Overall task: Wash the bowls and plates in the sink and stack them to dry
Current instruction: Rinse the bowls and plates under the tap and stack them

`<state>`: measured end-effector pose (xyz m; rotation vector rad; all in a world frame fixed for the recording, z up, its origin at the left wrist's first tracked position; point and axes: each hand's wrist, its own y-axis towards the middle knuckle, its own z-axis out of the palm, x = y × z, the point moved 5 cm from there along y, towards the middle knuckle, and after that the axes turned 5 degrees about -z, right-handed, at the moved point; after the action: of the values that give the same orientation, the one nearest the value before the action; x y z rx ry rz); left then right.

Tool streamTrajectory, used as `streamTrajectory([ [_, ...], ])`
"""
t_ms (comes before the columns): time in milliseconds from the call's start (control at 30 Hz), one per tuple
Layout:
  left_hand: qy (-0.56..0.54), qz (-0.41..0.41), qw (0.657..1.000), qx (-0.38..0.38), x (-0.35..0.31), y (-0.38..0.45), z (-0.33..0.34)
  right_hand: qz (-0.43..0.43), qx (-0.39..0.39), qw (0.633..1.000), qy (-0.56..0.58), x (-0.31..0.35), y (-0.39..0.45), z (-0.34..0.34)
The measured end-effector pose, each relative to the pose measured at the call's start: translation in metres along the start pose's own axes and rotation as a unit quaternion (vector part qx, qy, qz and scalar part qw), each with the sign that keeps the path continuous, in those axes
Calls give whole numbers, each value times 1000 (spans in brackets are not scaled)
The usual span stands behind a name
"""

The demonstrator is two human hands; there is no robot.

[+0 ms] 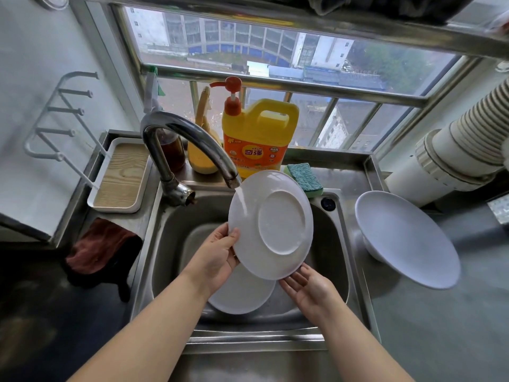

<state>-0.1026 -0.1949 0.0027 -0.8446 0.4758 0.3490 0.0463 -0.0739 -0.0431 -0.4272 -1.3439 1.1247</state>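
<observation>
Head cam, looking down into a brushed stainless steel sink [170, 244]. A round glossy white plate [271, 227] is tilted up on edge with its underside facing the camera, so the raised circular foot ring shows. Water from the curved chrome faucet [190, 144] lands on the plate's upper left rim. The left hand [217, 257] has the plate by its left edge, thumb curled over the rim in front and fingers behind it, so that grip is clamped on the plate. The right hand [308, 288] is palm up with fingers straight and relaxed, touching or just under the bottom rim; hard to say which from this angle, but it's not closed round anything.

A second flat white plate [242, 296] lies in the basin under the held one, partly hidden by the left wrist. On the grey counter [440, 326] to the right sits a wide shallow white bowl [407, 238], propped at a tilt on something white beneath it.

On the ledge behind the sink: a yellow plastic dish soap jug with an orange pump [259, 130], a green and yellow scrub sponge [305, 179] with a rough top, and a white tray with a wood-grain insert [121, 175]. A reddish-brown cloth [102, 246] hangs at the left.
</observation>
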Motion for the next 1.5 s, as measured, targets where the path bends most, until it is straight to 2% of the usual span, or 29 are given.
streamTrajectory([
  [267, -60, 32, 997, -22, -9, 0, -9, -9, 9, 1000, -6, 5, 6, -2],
  [767, -132, 73, 985, -81, -13, -28, -61, 26, 32, 999, -33, -17, 3, 20],
  [1133, -130, 61, 980, -136, -2, -40, -89, -16, 81, 996, -41, 2, -4, 31],
  [1367, -79, 23, 990, -116, 5, -33, -82, -67, 85, 990, -88, 26, -5, 20],
  [1500, -41, -2, 995, -95, 10, -26, -68, -68, 84, 990, -87, 30, -7, 13],
])
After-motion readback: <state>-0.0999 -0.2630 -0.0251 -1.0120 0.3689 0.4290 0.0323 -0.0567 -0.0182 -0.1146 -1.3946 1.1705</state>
